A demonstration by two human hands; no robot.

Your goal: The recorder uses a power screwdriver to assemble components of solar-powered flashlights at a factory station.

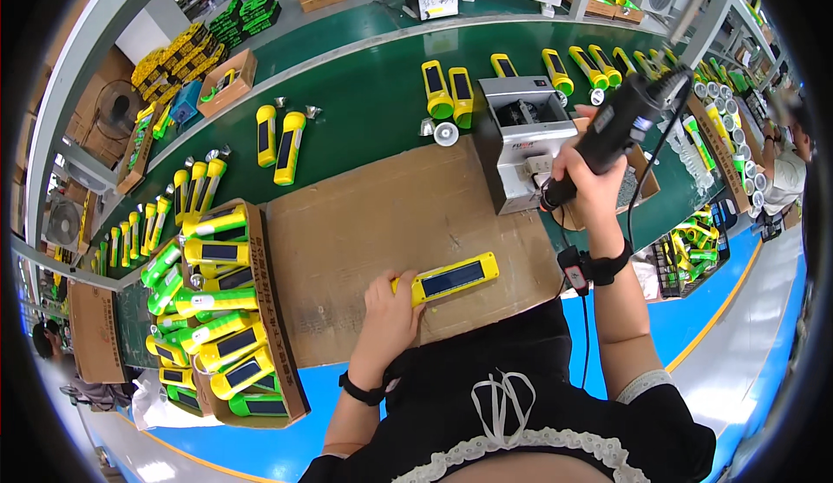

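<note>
My left hand (392, 311) is closed round one end of a yellow flashlight housing (455, 279) with a dark solar panel. The housing lies over a flat cardboard sheet (347, 223) in front of me, panel side up. In my right hand (599, 184) is a corded black electric screwdriver (613, 127), gripped near its lower end. Its tip points down and left, beside the front of a grey metal box-shaped machine (529, 140). Whether the tip touches the machine, I cannot tell.
A cardboard box (276, 344) full of yellow and green flashlights stands at the left. More flashlights (291, 149) and small reflectors line the green bench (373, 114). A black crate (694, 253) holds parts at the right. The screwdriver's cable (652, 166) hangs beside my right arm. Another person (785, 153) sits far right.
</note>
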